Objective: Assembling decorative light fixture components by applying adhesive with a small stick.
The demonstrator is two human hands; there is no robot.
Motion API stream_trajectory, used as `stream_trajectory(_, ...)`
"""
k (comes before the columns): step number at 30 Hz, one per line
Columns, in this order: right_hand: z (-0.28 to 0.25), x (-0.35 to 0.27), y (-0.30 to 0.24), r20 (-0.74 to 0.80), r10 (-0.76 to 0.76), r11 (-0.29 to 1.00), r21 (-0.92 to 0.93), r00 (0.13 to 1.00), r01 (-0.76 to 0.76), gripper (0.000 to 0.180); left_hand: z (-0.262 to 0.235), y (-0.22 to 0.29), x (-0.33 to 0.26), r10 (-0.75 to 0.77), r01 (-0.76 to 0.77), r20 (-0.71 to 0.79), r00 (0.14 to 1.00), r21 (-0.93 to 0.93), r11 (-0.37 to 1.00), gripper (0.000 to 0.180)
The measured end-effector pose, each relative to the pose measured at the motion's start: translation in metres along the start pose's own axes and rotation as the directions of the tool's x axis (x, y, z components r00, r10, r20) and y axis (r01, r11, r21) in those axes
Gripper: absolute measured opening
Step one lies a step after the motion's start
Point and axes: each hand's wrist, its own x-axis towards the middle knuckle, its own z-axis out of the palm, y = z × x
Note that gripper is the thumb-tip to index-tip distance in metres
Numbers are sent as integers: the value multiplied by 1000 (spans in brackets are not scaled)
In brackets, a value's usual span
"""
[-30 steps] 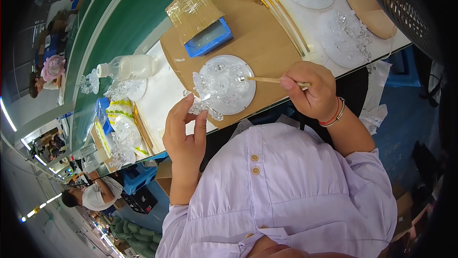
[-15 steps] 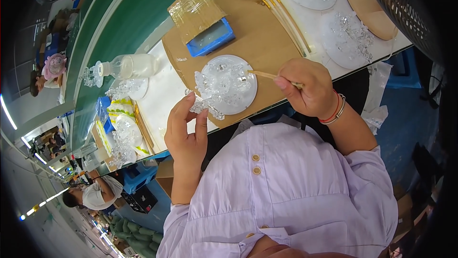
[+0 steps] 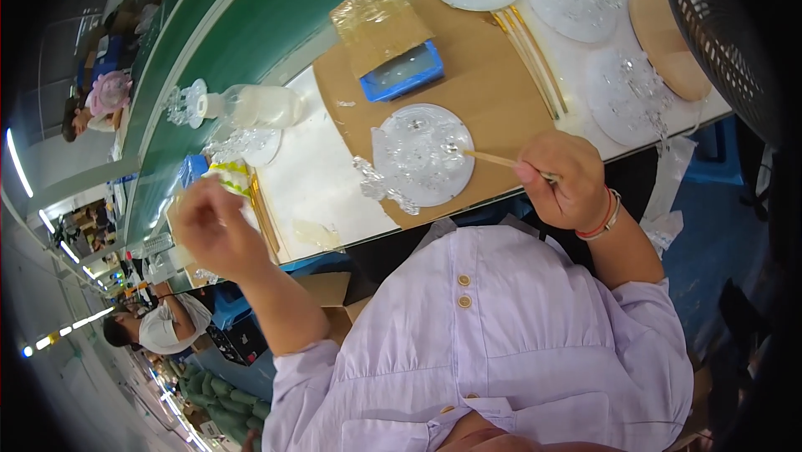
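In the head view, a white round disc (image 3: 454, 183) lies on brown cardboard, with clear crystal-like pieces (image 3: 409, 141) heaped on it. A clear branching piece (image 3: 386, 187) hangs over the disc's lower left edge. My right hand (image 3: 564, 180) is closed around a thin tan stick (image 3: 493, 157), whose tip reaches the pieces at the disc's right side. Away to the left, my left hand (image 3: 219, 231) is over the clear parts at the table's left end. Motion smears its fingers, so whether they hold anything is hidden.
Behind the disc stands a blue box (image 3: 403, 72) with a taped cardboard flap. Brushes (image 3: 535, 59) lie to its right, near more loaded discs (image 3: 631, 101). A clear bottle (image 3: 255, 108) lies at the left. A dark fan grille (image 3: 723, 43) borders the right; a person (image 3: 171, 322) sits beyond the left end.
My left hand has let go of the clear branching piece and swung left. That piece stays at the disc's edge. My right hand keeps the stick at the disc; the whole view has shifted slightly.
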Motion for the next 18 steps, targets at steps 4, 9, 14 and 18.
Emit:
stream_trajectory(4, 2, -5, 2, -101, -14, 999, -42, 995, 10, 5, -21, -46, 80, -3, 10, -84, 996, 83, 996, 13)
stream_trajectory(9, -6, -3, -8, -25, 56, 993, -103, 998, -58, 9, -19, -123, 151, -226, 173, 32, 974, 543, 822, 26)
stream_trajectory(14, -26, -15, -12, -137, 147, 985, -66, 980, -158, 24, -12, -218, 174, -157, -26, 157, 975, 782, 622, 45)
stream_trajectory(18, -29, -14, -24, -397, 186, 975, 187, 899, -120, 18, -32, -314, 191, -195, -60, 158, 968, 899, 434, 69)
